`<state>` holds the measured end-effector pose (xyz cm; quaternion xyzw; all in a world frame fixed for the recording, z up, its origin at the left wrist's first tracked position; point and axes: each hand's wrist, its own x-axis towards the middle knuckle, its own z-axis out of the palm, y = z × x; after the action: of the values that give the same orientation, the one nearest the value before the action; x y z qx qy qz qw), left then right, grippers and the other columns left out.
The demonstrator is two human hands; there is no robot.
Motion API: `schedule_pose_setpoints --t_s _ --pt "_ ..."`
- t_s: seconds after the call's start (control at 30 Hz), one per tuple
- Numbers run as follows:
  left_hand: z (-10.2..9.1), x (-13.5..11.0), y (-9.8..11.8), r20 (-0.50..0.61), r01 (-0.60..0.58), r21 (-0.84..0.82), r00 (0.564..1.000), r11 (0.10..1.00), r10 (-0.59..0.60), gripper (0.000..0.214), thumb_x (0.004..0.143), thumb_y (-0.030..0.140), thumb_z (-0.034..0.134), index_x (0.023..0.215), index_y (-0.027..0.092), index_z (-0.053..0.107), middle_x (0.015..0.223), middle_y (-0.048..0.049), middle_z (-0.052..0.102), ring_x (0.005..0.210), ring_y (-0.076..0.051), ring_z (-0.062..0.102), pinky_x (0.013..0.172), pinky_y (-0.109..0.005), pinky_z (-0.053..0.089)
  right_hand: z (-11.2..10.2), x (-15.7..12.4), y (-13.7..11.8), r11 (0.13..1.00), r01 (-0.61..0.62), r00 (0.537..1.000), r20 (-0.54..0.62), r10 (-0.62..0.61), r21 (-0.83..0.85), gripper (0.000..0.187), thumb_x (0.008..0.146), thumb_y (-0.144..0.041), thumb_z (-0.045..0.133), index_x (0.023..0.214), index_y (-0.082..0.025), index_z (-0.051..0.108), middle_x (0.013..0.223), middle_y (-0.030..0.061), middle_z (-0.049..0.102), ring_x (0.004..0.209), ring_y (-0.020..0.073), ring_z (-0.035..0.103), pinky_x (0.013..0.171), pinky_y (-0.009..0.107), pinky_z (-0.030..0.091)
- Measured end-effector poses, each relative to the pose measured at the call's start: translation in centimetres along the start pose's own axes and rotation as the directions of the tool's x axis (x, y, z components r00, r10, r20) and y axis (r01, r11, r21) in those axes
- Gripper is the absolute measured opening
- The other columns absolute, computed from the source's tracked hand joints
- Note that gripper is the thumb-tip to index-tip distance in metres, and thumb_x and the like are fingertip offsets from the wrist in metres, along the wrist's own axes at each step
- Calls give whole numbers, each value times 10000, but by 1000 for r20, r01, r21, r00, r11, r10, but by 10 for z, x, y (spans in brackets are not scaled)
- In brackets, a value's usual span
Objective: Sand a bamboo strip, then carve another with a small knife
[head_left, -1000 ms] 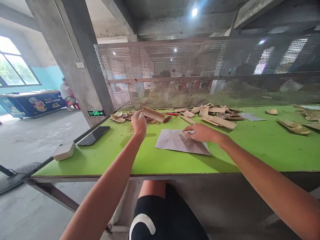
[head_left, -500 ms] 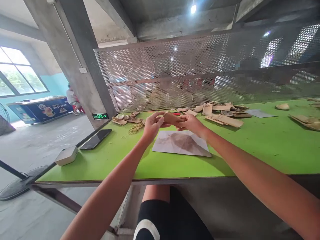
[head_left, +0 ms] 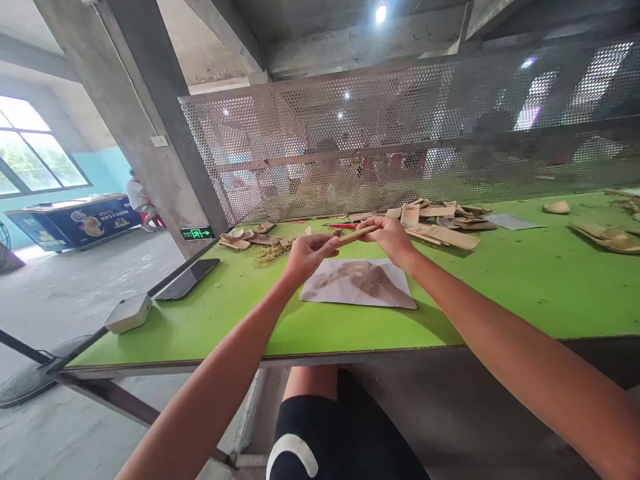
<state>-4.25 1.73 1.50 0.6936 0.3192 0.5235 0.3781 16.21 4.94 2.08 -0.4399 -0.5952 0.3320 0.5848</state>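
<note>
Brown strip (head_left: 356, 235) is being pinched by the fingers (head_left: 327, 247) of the left hand (head_left: 310, 257) and right hand (head_left: 391, 240), and is being held just above a stained paper sheet (head_left: 357, 283) on the green counter (head_left: 225, 327), while brown scraps (head_left: 245, 240) are lying beyond the fingers to the left.

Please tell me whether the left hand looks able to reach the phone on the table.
Probably yes: the phone lies just left of the left hand with nothing standing between them, though that hand would have to release the wooden strip it shares with the right hand.
</note>
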Motion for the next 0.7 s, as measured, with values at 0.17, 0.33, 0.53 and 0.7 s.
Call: schedule_pose_setpoints --t_s 0.17,0.33,0.53,0.7 --pt "4 3 -10 11 -32 16 999 999 32 428 727 449 786 973 99 768 957 -109 763 787 -191 727 836 -385 622 8 -11 -10 910 -71 997 69 47 408 329 502 -73 654 792 -211 586 768 -19 636 817 172 629 840 349 503" --pt "14 1 -14 22 -53 88 998 995 51 398 639 305 853 971 114 745 969 -99 759 857 -205 719 875 -389 595 22 -23 -18 739 -288 953 259 157 609 262 615 -117 652 839 -215 557 765 5 667 795 197 655 806 390 532" --pt "18 0 -15 49 -21 18 999 1000 20 255 683 216 778 898 107 698 818 -67 737 740 -178 716 773 -351 605 21 -19 -20 589 -273 956 145 255 761 67 808 -207 610 837 -202 551 609 -32 565 601 126 577 665 303 533" --pt "10 -2 -13 121 -90 552 992 829 28 127 776 224 652 826 140 733 810 -73 756 747 -200 708 762 -336 571 13 -25 -29 558 -251 966 168 196 791 140 861 -266 581 761 -192 517 554 -28 514 522 99 494 555 239 483"
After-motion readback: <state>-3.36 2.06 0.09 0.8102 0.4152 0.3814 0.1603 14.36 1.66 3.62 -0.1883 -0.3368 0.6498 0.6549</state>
